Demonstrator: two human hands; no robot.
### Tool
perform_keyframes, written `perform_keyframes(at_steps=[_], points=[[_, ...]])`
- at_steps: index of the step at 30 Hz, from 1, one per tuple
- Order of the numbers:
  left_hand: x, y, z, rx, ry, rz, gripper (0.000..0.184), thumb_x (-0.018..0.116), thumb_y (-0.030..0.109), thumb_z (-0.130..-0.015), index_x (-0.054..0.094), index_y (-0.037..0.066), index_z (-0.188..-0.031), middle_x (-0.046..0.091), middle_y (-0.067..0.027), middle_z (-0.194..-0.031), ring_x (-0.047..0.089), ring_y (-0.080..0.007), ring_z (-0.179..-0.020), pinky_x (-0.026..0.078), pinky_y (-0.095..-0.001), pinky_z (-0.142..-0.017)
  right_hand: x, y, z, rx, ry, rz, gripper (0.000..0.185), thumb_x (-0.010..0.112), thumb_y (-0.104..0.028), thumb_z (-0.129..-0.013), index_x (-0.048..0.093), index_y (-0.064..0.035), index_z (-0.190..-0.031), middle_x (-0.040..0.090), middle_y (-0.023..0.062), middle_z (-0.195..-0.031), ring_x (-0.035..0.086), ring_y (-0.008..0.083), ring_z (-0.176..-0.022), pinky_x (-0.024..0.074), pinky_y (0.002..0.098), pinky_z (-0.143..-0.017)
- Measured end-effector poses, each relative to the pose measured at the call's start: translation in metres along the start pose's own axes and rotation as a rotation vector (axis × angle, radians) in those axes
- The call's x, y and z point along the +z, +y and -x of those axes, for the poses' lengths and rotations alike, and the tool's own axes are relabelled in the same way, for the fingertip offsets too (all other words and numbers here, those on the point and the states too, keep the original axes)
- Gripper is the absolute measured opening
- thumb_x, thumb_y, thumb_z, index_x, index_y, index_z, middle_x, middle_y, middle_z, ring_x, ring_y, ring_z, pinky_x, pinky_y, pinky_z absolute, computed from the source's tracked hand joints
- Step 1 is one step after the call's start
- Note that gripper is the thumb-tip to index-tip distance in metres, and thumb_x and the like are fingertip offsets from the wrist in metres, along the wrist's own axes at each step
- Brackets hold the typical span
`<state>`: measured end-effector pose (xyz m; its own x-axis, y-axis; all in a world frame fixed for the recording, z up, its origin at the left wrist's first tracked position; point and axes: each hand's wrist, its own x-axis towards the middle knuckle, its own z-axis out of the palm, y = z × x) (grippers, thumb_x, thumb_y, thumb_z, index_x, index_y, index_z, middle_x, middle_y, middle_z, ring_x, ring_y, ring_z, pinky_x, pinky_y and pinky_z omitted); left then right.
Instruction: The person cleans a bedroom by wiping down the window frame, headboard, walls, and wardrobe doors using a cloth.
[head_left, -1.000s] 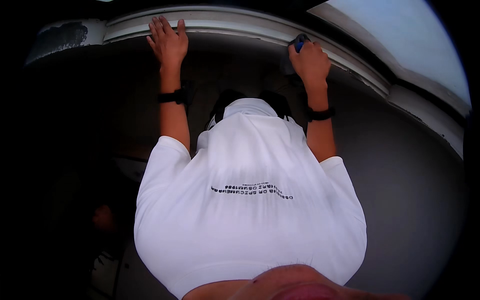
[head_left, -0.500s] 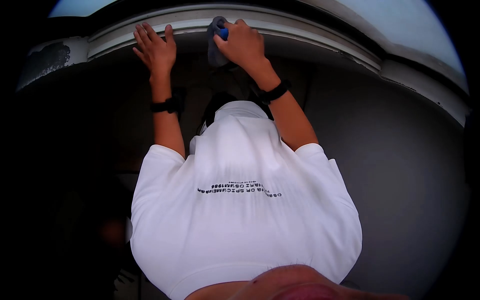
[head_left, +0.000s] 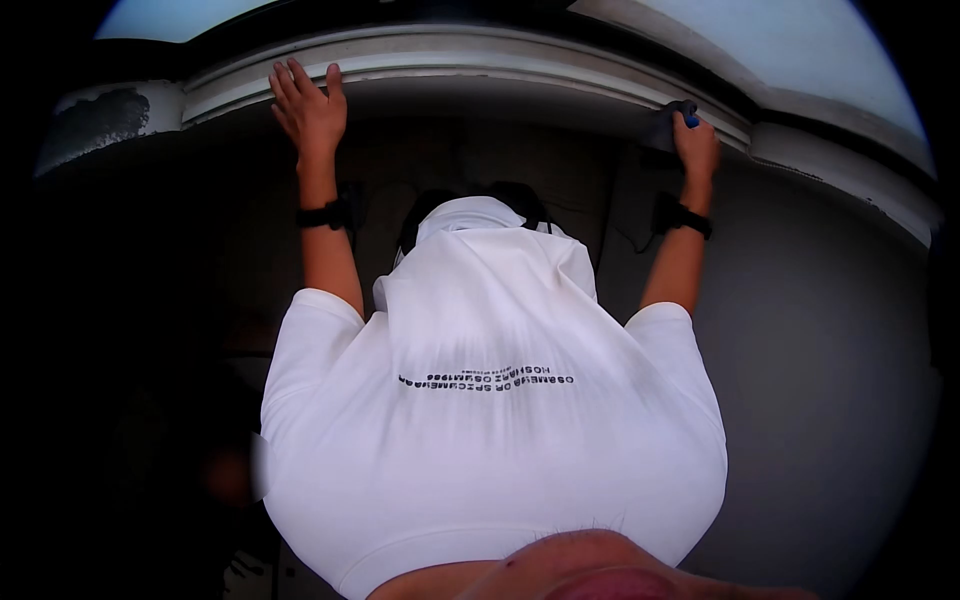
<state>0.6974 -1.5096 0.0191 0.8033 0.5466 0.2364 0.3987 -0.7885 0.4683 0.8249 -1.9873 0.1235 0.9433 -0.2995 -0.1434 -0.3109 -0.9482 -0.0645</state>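
Right hand [head_left: 698,150] grips grey cloth [head_left: 660,130] at right part of white rail [head_left: 430,62], partly covering it and a blue item [head_left: 691,121]; cloth's lower edge is lost in shadow, exact long axis unclear, visible part slanting back-left toward the body. Left hand [head_left: 314,115] open, fingers spread, pointing forward on rail's left part.

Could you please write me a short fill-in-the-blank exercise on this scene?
The right hand holds a dark grey cloth and something coloured ____.
The left hand, spread at the long, pale window sill, holds ____.
The narrow bands around both wrists are coloured ____.
The short-sleeved T-shirt with dark lettering is coloured ____.
Missing words: blue; nothing; black; white.
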Motion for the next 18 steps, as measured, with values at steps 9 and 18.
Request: perform_keyframes(at_steps=[9, 18], points=[[-0.018, 0.009, -0.008, -0.102, -0.173, -0.068, 0.084, 0.034, 0.063, -0.095, 0.017, 0.004, -0.153, 0.009, -0.0182, -0.160, 0.004, -0.0322, -0.149, 0.009, -0.0518, -0.118, 0.043, -0.167, 0.100, -0.671, -0.060, -0.252, 0.043, 0.062, -0.042, -0.080, 0.072, -0.0002, -0.084, 0.070, 0.0200, -0.086, 0.070, 0.0373, -0.079, 0.0567, 0.0437, -0.071], [-0.017, 0.005, -0.011, -0.123, -0.238, -0.096, 0.088, 0.033, 0.067, -0.094, 0.015, 0.004, -0.153, 0.005, -0.0191, -0.160, 0.001, -0.0329, -0.149, 0.012, -0.0532, -0.117, 0.024, -0.163, 0.071, -0.580, -0.401, -0.351, 0.050, 0.063, -0.049, -0.078, 0.072, -0.0010, -0.088, 0.070, 0.0225, -0.094, 0.068, 0.0390, -0.088, 0.0546, 0.0442, -0.078]])
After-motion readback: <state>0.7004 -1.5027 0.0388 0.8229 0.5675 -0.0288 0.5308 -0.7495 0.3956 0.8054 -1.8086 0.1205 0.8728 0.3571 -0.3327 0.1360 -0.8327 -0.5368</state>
